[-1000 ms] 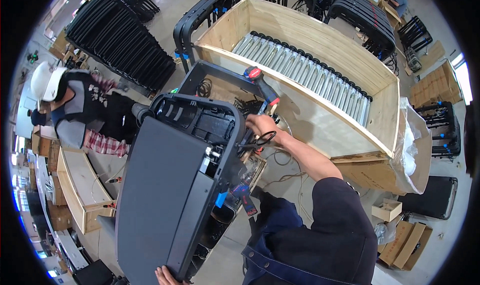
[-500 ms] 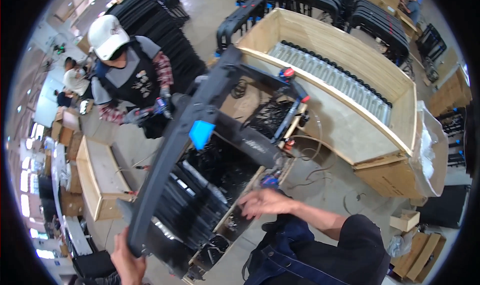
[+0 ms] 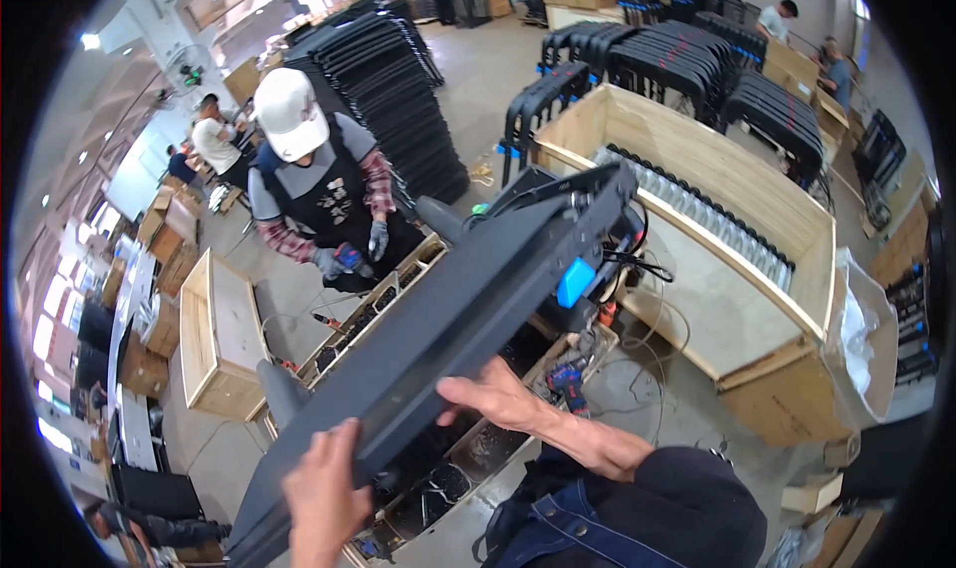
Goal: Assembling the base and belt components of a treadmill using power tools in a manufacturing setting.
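A long black frame (image 3: 418,319) lies tilted across the middle, running from the lower left to the upper right. A blue tag (image 3: 575,281) sticks to its right end. My left hand (image 3: 324,493) is closed over its near edge at the lower left. Farther right, my right hand (image 3: 503,399) grips the same near edge, its other fingers partly hidden. Beneath the frame, a wooden-edged workbench (image 3: 503,458) shows dark compartments. A blue and black power drill (image 3: 568,387) rests on the bench beside my right forearm.
Across the bench stands a co-worker (image 3: 319,190) in gloves, holding a power drill (image 3: 351,259). A wooden crate (image 3: 827,259) with a row of clear-wrapped parts is at the right. Another wooden box (image 3: 204,344) sits left. Hoses (image 3: 662,369) trail over the floor. Stacked black frames (image 3: 373,90) stand behind.
The black frame has turned over, its far end swinging right and nearer. My right hand has moved from above the bench onto its edge. The view has shifted, and the co-worker appears farther right.
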Demonstrator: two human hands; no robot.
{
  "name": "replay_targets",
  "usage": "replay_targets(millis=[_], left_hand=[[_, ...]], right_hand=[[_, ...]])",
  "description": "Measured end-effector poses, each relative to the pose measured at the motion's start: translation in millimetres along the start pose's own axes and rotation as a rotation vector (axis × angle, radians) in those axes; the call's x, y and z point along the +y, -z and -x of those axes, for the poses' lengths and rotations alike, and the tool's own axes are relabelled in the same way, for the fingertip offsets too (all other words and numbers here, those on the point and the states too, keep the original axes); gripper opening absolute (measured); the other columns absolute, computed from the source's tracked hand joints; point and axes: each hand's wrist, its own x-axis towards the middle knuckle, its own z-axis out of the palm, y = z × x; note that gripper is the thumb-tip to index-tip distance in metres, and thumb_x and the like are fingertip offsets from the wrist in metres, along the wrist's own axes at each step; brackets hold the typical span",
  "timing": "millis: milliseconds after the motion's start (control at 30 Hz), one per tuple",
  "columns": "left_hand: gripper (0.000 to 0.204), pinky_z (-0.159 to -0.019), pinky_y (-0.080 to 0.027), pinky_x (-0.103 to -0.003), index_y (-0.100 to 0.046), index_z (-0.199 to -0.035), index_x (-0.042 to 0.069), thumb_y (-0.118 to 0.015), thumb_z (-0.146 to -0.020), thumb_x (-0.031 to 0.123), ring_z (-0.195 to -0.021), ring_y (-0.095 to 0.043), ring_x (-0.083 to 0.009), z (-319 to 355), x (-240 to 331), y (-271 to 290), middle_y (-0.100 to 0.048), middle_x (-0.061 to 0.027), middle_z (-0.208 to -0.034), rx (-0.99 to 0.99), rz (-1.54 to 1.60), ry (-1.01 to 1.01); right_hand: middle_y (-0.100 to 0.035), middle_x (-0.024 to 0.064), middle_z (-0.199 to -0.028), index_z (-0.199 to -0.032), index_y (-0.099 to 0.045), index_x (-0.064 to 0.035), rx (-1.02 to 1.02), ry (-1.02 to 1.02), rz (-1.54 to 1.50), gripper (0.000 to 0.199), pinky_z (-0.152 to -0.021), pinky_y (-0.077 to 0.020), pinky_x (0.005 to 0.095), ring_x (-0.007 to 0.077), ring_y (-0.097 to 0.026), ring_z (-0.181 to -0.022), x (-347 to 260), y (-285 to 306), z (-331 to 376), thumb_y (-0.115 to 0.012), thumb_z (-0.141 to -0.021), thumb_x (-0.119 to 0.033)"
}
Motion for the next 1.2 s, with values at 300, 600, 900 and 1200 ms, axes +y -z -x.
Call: replay_targets(millis=[300, 600, 900, 1200], left_hand=[[0.052, -0.076, -0.047, -0.031, -0.064, -0.118, -0.002, -0.075, -0.069, 0.010, -0.078, -0.057, -0.0181, -147, -100, 90, -0.064, -0.0119, -0.087, 0.358, 0.396, -0.007], [0.052, -0.079, -0.052, -0.037, -0.062, -0.114, -0.004, -0.078, -0.074, 0.025, -0.082, -0.062, -0.0232, -330, -161, 48, -0.066, -0.0156, -0.085, 0.238, 0.381, -0.054], [0.069, -0.073, -0.048, -0.037, -0.061, -0.103, -0.003, -0.075, -0.078, 0.060, -0.081, -0.058, -0.0185, -517, -272, -77, -0.061, -0.0083, -0.082, -0.130, 0.490, 0.077], [0.054, -0.080, -0.053, -0.039, -0.069, -0.113, 0.000, -0.082, -0.076, 0.036, -0.089, -0.070, -0.0247, -599, -294, -282, -0.073, -0.0139, -0.094, -0.294, 0.543, 0.123]], right_hand=[[-0.070, 0.0082, -0.086, -0.093, -0.066, 0.0036, -0.295, 0.364, 0.074, 0.045, -0.065, -0.0583, 0.0276, 0.0142, -0.069, -0.070, -22, -15, -115, -0.055, -0.105, -0.039], [-0.072, 0.0112, -0.105, -0.113, -0.069, -0.0021, 0.764, -0.981, -0.661, 0.032, -0.089, -0.0567, 0.0390, 0.0223, -0.069, -0.101, 258, 252, 7, -0.057, -0.100, -0.029], [-0.070, 0.0090, -0.118, -0.117, -0.068, -0.0068, 0.701, -0.297, -1.329, 0.034, -0.102, -0.0497, 0.0475, 0.0276, -0.065, -0.108, 245, 249, -76, -0.056, -0.100, -0.034], [-0.069, 0.0114, -0.118, -0.115, -0.068, -0.0054, 1.023, -0.331, -1.169, 0.036, -0.100, -0.0506, 0.0482, 0.0291, -0.065, -0.110, 180, 251, -108, -0.057, -0.098, -0.036]])
